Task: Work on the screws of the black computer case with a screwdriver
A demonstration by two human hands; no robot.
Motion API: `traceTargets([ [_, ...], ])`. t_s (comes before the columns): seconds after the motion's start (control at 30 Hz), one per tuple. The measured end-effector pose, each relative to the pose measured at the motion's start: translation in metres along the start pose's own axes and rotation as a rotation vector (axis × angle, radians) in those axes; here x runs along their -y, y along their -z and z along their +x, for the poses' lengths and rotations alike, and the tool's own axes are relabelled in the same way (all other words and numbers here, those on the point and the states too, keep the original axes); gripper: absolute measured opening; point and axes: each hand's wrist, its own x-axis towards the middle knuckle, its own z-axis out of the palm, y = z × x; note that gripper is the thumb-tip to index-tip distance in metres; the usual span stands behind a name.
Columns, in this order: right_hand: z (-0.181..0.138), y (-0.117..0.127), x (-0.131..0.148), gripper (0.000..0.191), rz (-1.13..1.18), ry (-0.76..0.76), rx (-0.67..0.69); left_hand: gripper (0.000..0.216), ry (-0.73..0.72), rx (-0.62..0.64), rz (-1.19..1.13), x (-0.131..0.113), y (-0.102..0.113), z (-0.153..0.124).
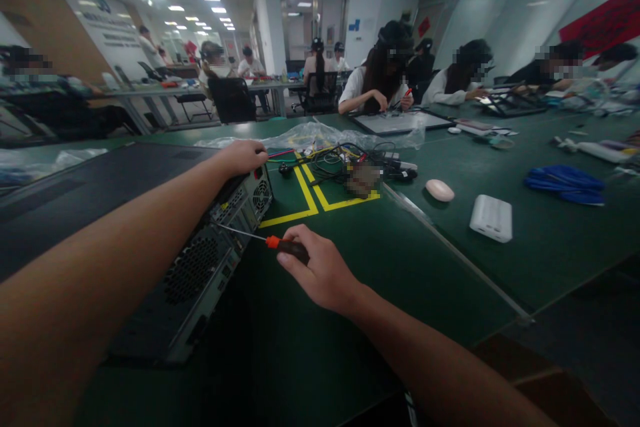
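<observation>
- Closest to the camera, my left forearm [115, 233] crosses above the dark computer case [100, 187], which lies on the green table [400, 267].
- At the case's far back edge rests my left hand [245, 157]; I cannot tell how tightly its fingers curl there.
- My right hand [323, 267] is closed around the handle of a screwdriver [273, 242], to the right of the case.
- The screwdriver points leftward from my grip, its tip at the back panel, above the large round vent [193, 270]; I cannot tell whether it sits in a screw.
- Beyond my right hand lie tangled cables [325, 163].
</observation>
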Motion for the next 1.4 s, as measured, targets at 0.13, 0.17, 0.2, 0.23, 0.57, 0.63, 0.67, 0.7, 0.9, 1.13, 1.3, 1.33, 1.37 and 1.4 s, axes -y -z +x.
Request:
traceTargets([
  [0.13, 0.0002, -0.0004, -0.0001, 0.015, 0.000, 0.009, -0.007, 0.067, 0.000, 0.010, -0.001, 0.0004, -0.0006, 0.0004],
  [0.17, 0.0001, -0.0003, 0.0001, 0.015, 0.000, 0.009, -0.007, 0.067, -0.003, 0.008, -0.006, 0.0006, -0.0008, 0.0004],
  [0.2, -0.0001, -0.0002, 0.0003, 0.015, -0.001, 0.009, -0.009, 0.067, -0.006, 0.005, -0.011, 0.0008, -0.0009, 0.0004],
  [0.23, -0.0002, -0.0001, 0.0004, 0.014, -0.003, 0.009, -0.012, 0.066, -0.009, 0.004, -0.017, 0.0011, -0.0011, 0.0005],
  [0.57, 0.0014, 0.0012, -0.0029, 0.020, -0.033, 0.062, -0.058, 0.066, -0.022, 0.000, -0.026, 0.0025, -0.0016, 0.0023],
  [0.63, 0.0018, 0.0008, -0.0033, 0.021, -0.040, 0.054, -0.051, 0.064, -0.024, -0.008, -0.033, 0.0026, -0.0021, 0.0026],
  [0.67, 0.0018, 0.0005, -0.0031, 0.022, -0.044, 0.044, -0.042, 0.064, -0.026, -0.011, -0.037, 0.0028, -0.0023, 0.0026],
  [0.7, 0.0017, 0.0001, -0.0027, 0.023, -0.049, 0.033, -0.027, 0.063, -0.027, -0.012, -0.041, 0.0029, -0.0024, 0.0025],
  [0.9, -0.0009, -0.0013, 0.0007, 0.027, -0.039, -0.019, 0.020, 0.065, -0.020, 0.002, -0.033, 0.0021, -0.0007, 0.0008],
  [1.13, -0.0014, -0.0006, -0.0023, 0.023, -0.039, -0.016, 0.005, 0.068, 0.010, 0.020, 0.019, -0.0017, 0.0017, -0.0004],
  [1.3, -0.0002, -0.0015, -0.0037, 0.018, -0.027, -0.001, -0.007, 0.068, 0.020, 0.016, 0.025, -0.0044, 0.0036, -0.0033],
  [1.33, -0.0001, -0.0017, -0.0037, 0.018, -0.027, -0.002, -0.008, 0.068, 0.019, 0.016, 0.022, -0.0050, 0.0040, -0.0038],
  [1.37, -0.0001, -0.0019, -0.0037, 0.018, -0.028, -0.003, -0.010, 0.067, 0.019, 0.015, 0.018, -0.0057, 0.0043, -0.0042],
  [1.4, -0.0001, -0.0021, -0.0037, 0.017, -0.029, -0.003, -0.009, 0.067, 0.019, 0.018, 0.014, -0.0062, 0.0047, -0.0045],
])
